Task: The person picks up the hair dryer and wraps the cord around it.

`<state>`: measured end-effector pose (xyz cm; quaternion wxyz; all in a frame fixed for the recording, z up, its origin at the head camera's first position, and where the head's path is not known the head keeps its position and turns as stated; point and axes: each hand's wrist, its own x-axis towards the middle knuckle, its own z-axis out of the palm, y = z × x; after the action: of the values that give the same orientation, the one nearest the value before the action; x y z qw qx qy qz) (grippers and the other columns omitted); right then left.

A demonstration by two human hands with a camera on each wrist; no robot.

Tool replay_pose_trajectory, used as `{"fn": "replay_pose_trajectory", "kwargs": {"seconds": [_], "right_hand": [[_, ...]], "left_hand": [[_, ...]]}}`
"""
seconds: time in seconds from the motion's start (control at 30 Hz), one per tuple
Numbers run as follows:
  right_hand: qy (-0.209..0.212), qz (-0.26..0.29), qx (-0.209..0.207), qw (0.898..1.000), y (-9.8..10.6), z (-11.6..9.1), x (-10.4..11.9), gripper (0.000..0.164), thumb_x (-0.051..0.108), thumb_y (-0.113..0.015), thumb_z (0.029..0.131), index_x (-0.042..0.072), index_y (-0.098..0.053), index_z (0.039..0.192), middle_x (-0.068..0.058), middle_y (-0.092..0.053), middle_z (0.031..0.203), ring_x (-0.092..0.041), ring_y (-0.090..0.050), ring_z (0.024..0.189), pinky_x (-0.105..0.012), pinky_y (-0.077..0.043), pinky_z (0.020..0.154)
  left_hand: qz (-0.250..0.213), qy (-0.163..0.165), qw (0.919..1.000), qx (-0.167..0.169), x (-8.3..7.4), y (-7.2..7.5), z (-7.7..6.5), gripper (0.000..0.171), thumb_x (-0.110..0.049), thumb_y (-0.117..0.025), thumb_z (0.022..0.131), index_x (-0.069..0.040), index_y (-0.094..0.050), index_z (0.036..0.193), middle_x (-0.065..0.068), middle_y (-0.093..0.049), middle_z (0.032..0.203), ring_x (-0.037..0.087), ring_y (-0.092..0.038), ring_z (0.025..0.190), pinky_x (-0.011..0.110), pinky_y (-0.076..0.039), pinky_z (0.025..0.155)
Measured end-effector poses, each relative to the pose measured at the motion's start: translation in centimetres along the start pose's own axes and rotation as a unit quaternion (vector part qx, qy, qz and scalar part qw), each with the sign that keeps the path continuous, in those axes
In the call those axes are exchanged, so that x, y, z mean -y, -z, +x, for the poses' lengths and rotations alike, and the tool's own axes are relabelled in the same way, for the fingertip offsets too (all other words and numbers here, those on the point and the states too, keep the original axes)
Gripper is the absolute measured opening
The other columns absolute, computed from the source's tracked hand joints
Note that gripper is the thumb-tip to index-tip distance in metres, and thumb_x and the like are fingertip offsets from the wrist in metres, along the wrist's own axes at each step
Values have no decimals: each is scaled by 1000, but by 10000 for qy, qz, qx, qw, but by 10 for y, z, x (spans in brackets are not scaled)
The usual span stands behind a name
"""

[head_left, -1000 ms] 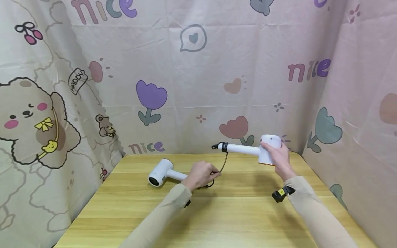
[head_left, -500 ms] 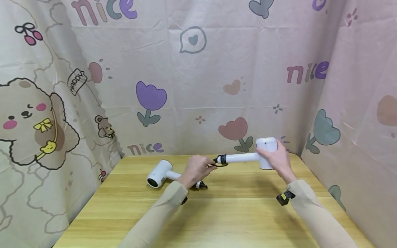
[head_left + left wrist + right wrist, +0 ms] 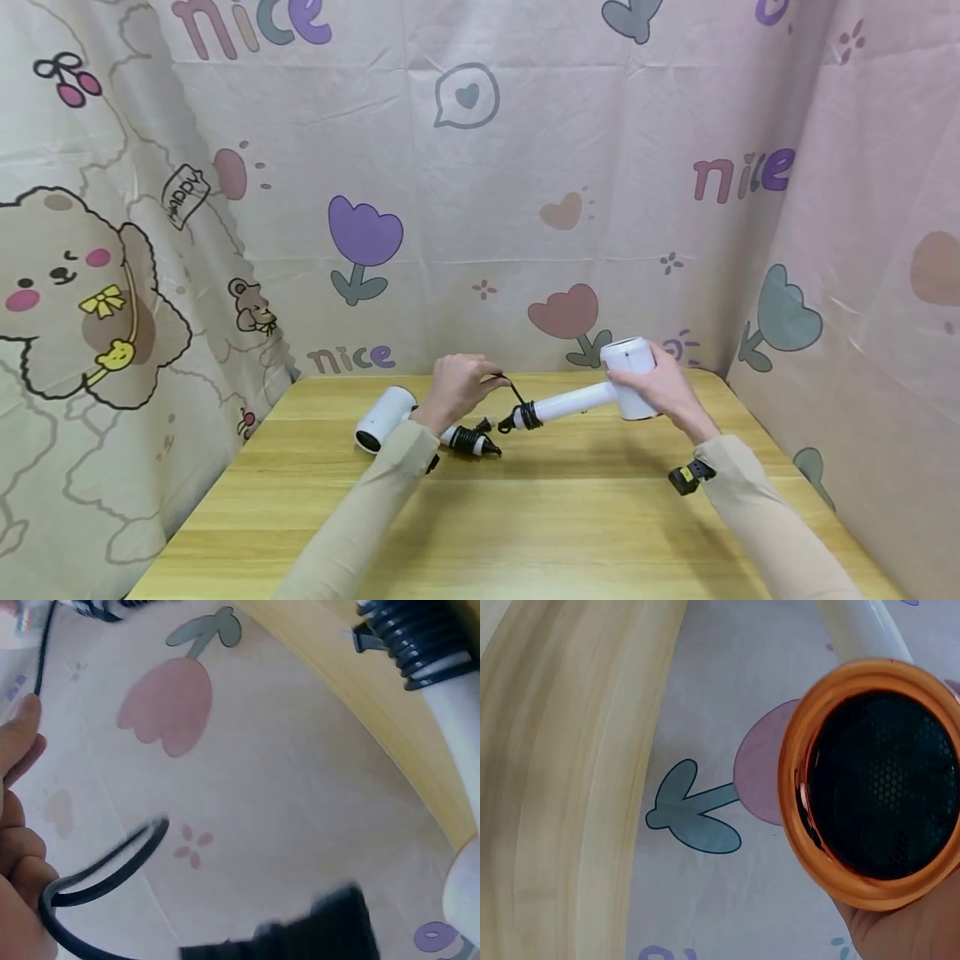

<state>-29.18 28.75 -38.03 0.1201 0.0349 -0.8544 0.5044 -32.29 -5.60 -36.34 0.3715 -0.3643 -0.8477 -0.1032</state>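
Note:
My right hand (image 3: 663, 392) grips a white hair dryer (image 3: 573, 402) round its barrel and holds it above the table, handle pointing left and slightly down. Its black cord (image 3: 531, 414) is wound several times round the handle's end. My left hand (image 3: 459, 387) pinches a stretch of that cord between thumb and finger, up and left of the handle tip. In the left wrist view a loose loop of cord (image 3: 112, 881) hangs from the curled fingers (image 3: 26, 862), above a blurred black piece (image 3: 300, 930). The right wrist view shows the dryer's copper-coloured rim (image 3: 795, 802) round a dark mesh.
A second white hair dryer (image 3: 386, 419) lies on the wooden table (image 3: 525, 533), partly behind my left hand, its cord wound round the handle (image 3: 467, 440). A patterned curtain (image 3: 465, 208) encloses the table at the back and sides.
The held dryer has swung down and left, its handle end dropping nearer the table. My left hand, holding the cord, has moved left and up, uncovering the second dryer's wound handle.

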Motion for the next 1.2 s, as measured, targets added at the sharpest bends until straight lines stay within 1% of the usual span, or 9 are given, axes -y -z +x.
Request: {"fn": "replay_pose_trajectory", "kwargs": {"seconds": [0.13,0.33,0.57,0.67,0.77,0.87,0.97,1.07,1.2], "right_hand": [[146,118,284,9994,1,-1,2,79,31,-80,81,6,-38,143,-24,-58,113,-26,-66,81,-40,-59,61],[344,169,669,9970,4,-1,6,73,28,-79,82,8,-42,142,-23,-59,113,-25,-66,81,-40,-59,61],[439,191,860,9951,6,1,3,68,26,-78,82,7,-44,138,-24,-59,110,-26,-66,82,-40,-59,63],[526,221,947,9939,8,1,3,67,23,-76,83,3,-43,138,-24,-59,108,-24,-65,82,-41,-59,64],[616,285,985,9928,11,2,4,65,21,-75,84,2,-43,137,-22,-60,107,-23,-66,81,-41,-59,64],[680,399,978,9921,14,3,4,63,19,-75,84,2,-43,136,-20,-59,105,-22,-66,81,-42,-59,64],[668,543,983,9914,16,4,2,60,19,-73,85,3,-43,135,-17,-59,106,-22,-66,82,-43,-59,64],[620,716,1055,9899,18,3,-1,58,19,-70,87,4,-42,136,-16,-58,107,-22,-65,84,-44,-59,66],[435,1097,1147,9864,21,0,-5,53,19,-67,89,4,-41,133,-12,-59,103,-23,-66,84,-47,-59,68]], "left_hand": [[55,105,9999,-113,7,0,0,19,-43,-80,75,-25,-79,81,-9,-73,73,6,-64,56,20,-45,47],[-80,365,9993,-58,14,-2,3,22,-46,-78,76,-26,-79,83,-9,-73,74,6,-61,55,17,-40,46],[-521,813,9950,246,20,-8,2,21,-45,-76,79,-26,-79,88,-10,-71,75,4,-57,58,19,-42,51],[-1032,992,9888,434,21,-10,2,20,-41,-75,83,-23,-79,92,-7,-74,81,5,-61,64,21,-47,56],[-1622,1248,9773,550,24,-14,1,18,-33,-76,85,-18,-79,95,-2,-75,88,9,-66,70,24,-53,62],[-1885,1583,9671,637,27,-18,0,18,-31,-76,85,-16,-79,94,0,-76,91,10,-68,74,25,-55,66],[-1874,1865,9618,702,31,-24,-4,21,-38,-76,84,-17,-80,89,-2,-76,88,8,-65,70,24,-54,63],[-1657,2012,9628,709,34,-29,-9,35,-50,-74,82,-16,-78,74,-5,-71,69,5,-55,55,21,-45,51],[-976,2063,9712,687,40,-36,-16,61,-70,-67,75,-17,-54,47,-10,-43,44,5,-34,41,20,-25,40]]}}
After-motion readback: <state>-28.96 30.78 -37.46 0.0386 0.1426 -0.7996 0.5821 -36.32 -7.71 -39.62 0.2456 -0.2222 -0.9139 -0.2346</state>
